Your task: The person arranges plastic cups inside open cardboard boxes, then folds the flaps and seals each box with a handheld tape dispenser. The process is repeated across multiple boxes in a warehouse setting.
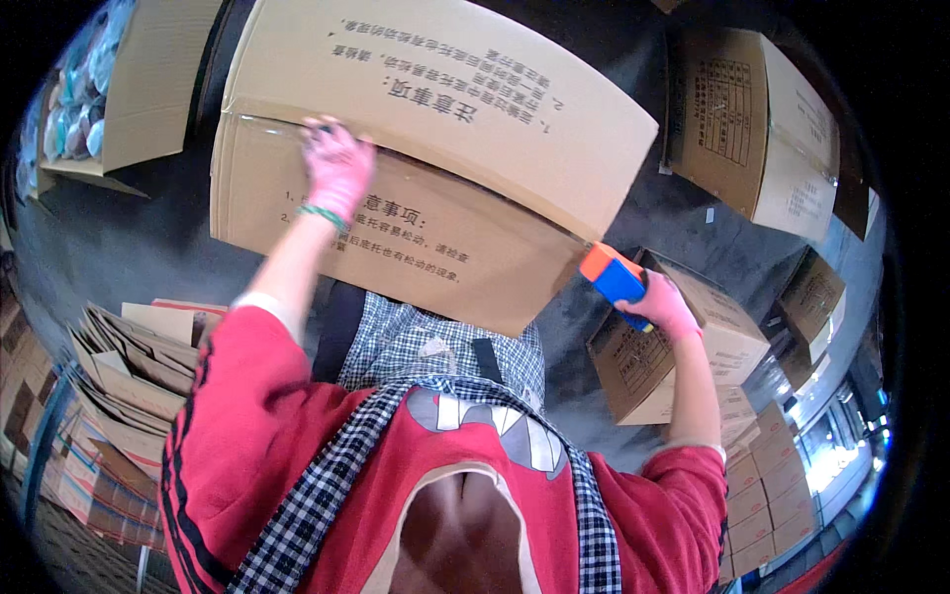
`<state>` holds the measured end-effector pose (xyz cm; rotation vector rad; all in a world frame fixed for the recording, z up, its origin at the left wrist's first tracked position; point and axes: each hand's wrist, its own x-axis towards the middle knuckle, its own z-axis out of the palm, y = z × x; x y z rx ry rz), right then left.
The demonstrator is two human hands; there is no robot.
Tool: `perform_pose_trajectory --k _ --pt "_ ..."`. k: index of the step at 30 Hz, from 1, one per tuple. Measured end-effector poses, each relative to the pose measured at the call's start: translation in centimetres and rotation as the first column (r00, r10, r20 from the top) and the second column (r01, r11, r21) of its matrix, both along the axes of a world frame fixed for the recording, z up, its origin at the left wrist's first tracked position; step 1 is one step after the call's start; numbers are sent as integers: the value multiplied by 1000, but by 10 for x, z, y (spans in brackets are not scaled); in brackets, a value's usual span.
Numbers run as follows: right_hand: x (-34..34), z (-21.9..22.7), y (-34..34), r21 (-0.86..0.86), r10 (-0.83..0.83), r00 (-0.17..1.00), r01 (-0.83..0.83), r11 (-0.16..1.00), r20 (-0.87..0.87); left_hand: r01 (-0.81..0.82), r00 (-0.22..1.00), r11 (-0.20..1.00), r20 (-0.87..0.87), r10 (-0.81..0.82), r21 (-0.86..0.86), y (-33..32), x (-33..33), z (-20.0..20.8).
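Note:
A large brown carton [554,119] with dark printing stands tilted in front of me, its two long top flaps meeting along a seam that gapes slightly in the middle. My left hand [336,170], in a pink glove, lies on the flaps toward the left end of the seam, with fingers stretched across it. Gloved in pink too, my right hand [665,302] grips an orange and blue tape dispenser [616,275]. The dispenser's orange end is at the right end of the seam; whether tape is stuck there I cannot make out.
An open carton [148,89] at the far left holds plastic-wrapped items. Flattened cardboard [134,371] is stacked at the lower left. Closed cartons stand to the right, one [717,317] just beyond my right hand and another [757,129] farther off. Smaller boxes [767,485] are stacked at the lower right.

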<state>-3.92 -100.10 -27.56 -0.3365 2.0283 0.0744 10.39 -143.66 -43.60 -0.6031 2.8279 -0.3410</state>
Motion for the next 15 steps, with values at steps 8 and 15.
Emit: perform_pose_trajectory --k 8,15 --pt "-8 -49 13 -181 93 996 -94 979 -12 -503 859 764 133 494 404 269 -51 26" --pt "-17 -42 39 -353 40 992 3 936 117 -455 886 856 32 462 245 276 -44 0"
